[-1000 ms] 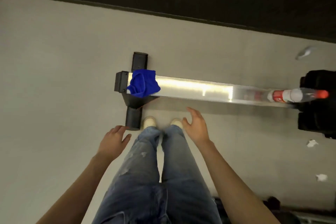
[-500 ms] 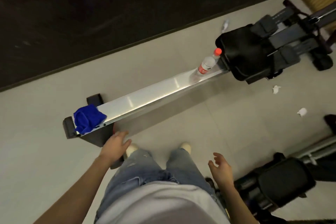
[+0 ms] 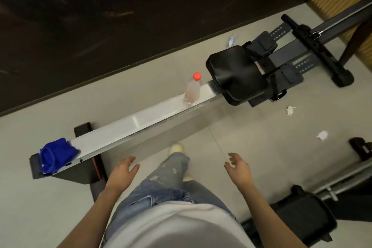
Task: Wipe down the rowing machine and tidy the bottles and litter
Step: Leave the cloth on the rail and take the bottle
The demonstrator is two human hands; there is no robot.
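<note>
The rowing machine's silver rail (image 3: pixel 141 121) runs diagonally from lower left to its black seat (image 3: pixel 235 74) at upper right. A crumpled blue cloth (image 3: pixel 56 154) lies on the rail's near end. A clear bottle with a red cap (image 3: pixel 193 89) stands on the rail just before the seat. Two white paper scraps (image 3: pixel 290 110) (image 3: pixel 322 135) lie on the floor right of the rail. A crushed clear bottle (image 3: pixel 231 40) lies by the wall beyond the seat. My left hand (image 3: pixel 122 173) and my right hand (image 3: pixel 239 169) hover over the floor with relaxed fingers, holding nothing.
The machine's black footrests and handle (image 3: pixel 298 32) extend to the upper right. A second machine with a black seat (image 3: pixel 302 215) and grey rail stands at the lower right. A dark wall (image 3: pixel 120 16) runs behind. My legs in jeans stand between the hands.
The view has swung right along the rail, bringing the seat, footrests and litter into sight. My body has stepped right; both hands stay empty, and the right hand has spread outward.
</note>
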